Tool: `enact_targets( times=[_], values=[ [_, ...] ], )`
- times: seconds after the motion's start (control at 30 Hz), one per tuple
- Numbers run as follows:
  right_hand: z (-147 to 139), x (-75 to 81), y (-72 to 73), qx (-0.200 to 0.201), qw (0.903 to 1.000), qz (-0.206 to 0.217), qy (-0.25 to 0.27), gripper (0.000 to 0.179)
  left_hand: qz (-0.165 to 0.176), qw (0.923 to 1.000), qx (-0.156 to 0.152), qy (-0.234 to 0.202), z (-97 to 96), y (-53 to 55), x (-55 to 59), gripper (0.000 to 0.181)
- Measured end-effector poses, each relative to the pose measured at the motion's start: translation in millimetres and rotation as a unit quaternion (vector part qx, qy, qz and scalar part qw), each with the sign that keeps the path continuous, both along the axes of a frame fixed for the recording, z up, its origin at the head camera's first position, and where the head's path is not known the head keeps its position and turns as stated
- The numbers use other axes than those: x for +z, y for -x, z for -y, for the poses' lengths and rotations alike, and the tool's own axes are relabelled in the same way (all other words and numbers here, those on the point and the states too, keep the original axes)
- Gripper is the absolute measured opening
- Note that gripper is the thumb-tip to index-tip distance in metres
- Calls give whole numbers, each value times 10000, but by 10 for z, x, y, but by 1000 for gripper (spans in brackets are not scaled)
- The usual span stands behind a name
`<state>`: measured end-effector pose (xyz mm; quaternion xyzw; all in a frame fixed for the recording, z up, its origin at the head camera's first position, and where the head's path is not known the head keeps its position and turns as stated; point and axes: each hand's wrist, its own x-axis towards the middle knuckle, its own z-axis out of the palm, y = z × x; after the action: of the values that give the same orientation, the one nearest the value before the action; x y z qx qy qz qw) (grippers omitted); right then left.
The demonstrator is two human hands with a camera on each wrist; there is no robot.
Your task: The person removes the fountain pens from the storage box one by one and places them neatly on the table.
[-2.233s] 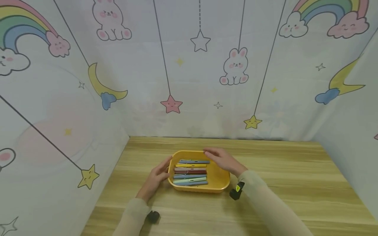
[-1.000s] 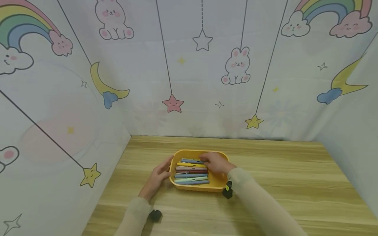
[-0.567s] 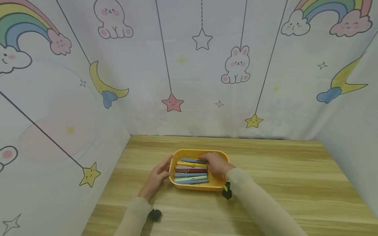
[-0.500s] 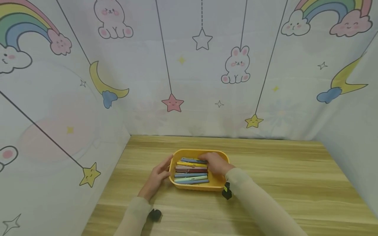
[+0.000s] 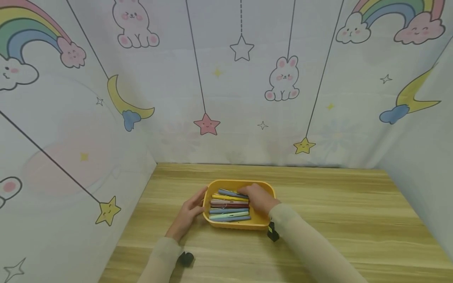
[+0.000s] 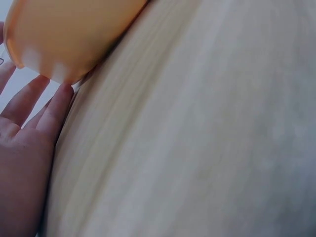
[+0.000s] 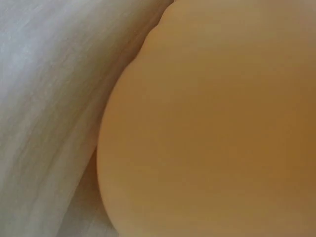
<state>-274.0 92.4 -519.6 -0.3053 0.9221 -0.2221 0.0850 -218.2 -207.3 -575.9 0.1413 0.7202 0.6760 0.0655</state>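
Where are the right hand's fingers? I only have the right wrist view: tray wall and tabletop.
Observer: The right hand reaches inside the tray, fingers at the right end of the farthest blue pen. Fingertips are hidden, so can't confirm a pinch.

Operator: What's next to that pen?

Observer: A yellow pen, on its near side.

Operator: And the left hand?

Observer: The left hand is at the tray's left end, with fingers touching the wall from outside.
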Motion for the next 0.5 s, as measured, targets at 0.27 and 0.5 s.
enact_targets(
  times=[0.27,0.5],
  values=[
    [2,7,-28,114,9999,-74,34,37,55,10000,16,22,-2,-16,13,68],
    [7,47,-71,-95,9996,-216,-155,30,26,10000,9,24,-5,-14,17,68]
  ],
)
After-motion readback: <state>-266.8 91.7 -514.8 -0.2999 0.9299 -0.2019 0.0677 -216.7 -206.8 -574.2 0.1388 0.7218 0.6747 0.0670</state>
